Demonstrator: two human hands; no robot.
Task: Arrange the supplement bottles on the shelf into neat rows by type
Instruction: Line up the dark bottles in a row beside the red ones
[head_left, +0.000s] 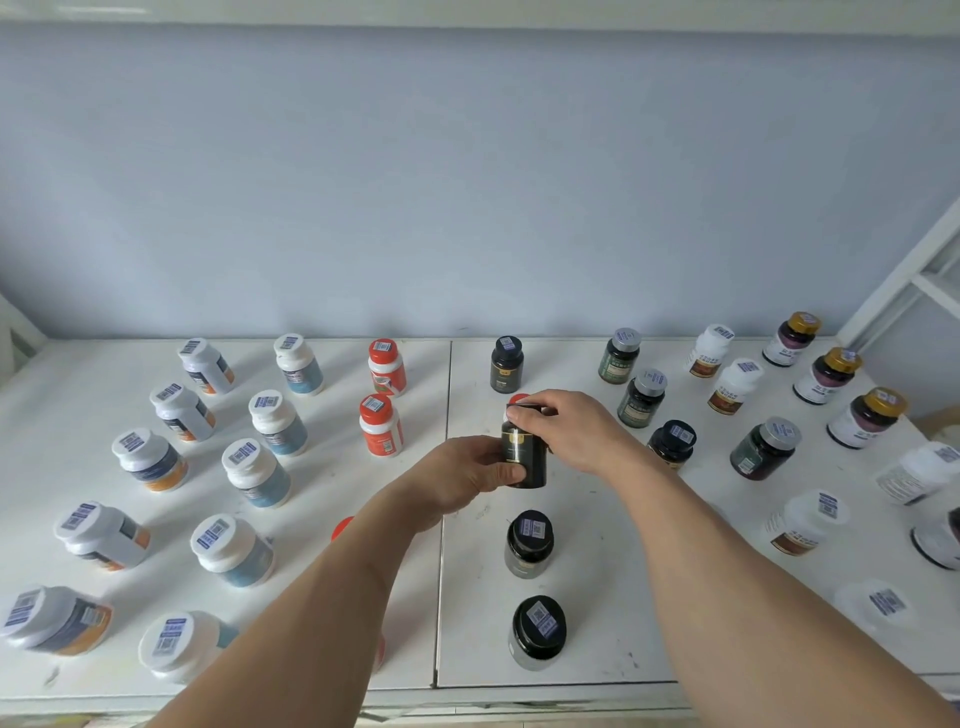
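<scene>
Both hands are gripping one black bottle (524, 460) above the white shelf (587, 597): left hand (470, 475) wrapping its body, right hand (563, 428) pinching its cap.

The shelf (571, 519) we're looking at is a smooth white painted board, a bit scuffed and marked near the front. The black bottle (524, 460) held in both bare hands looks like glossy dark plastic with a gold label. The black lids (537, 623) in front of it shine too. White bottles (270, 421) on the left look like matt plastic, the red ones (381, 426) slightly glossy. Far right, gold caps (883, 401) have a metallic sheen. Every lid carries a paper sticker. The wall (467, 182) behind is matt pale blue.
</scene>
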